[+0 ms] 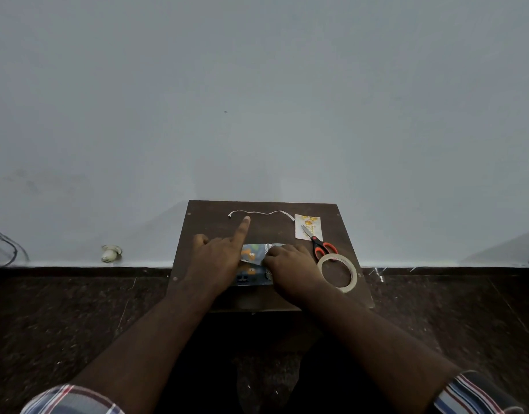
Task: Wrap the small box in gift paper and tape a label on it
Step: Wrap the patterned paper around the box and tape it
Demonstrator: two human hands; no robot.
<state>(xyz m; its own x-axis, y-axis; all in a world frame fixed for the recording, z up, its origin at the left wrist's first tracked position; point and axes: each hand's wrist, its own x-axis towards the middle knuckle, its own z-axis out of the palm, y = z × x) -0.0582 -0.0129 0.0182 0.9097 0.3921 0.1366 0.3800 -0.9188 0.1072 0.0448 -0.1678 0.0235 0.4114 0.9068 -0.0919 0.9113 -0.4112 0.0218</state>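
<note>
Right hand (290, 268) lies palm down on the right part of the wrapped box (254, 265), fingers curled onto the gift paper (258, 249) near a fold edge, pressing it. Whether they pinch the paper, can't tell. Left hand (220, 258) rests on the box's left side, index finger straight and pointing away toward the wall, other fingers loosely bent, thumb out to the left; nothing gripped that I can see.

Box sits at the middle of a small dark wooden board (197, 294), mostly hidden under both hands. Paper is blue-grey with orange figures.

Tape roll (338, 273) lies flat on the board just right of the right hand, touching or nearly touching the wrist. Scissors (318, 243), orange-and-black handles, lie beyond the roll, blades on top of a white label (300, 233) with orange print at the board's far right. A thin white paper strip (260, 213) runs along the far edge, just past the pointing fingertip.

Board rests on dark speckled floor (63, 309) against a grey wall (257, 100). Plaid sleeves (69, 398) at both bottom corners.
</note>
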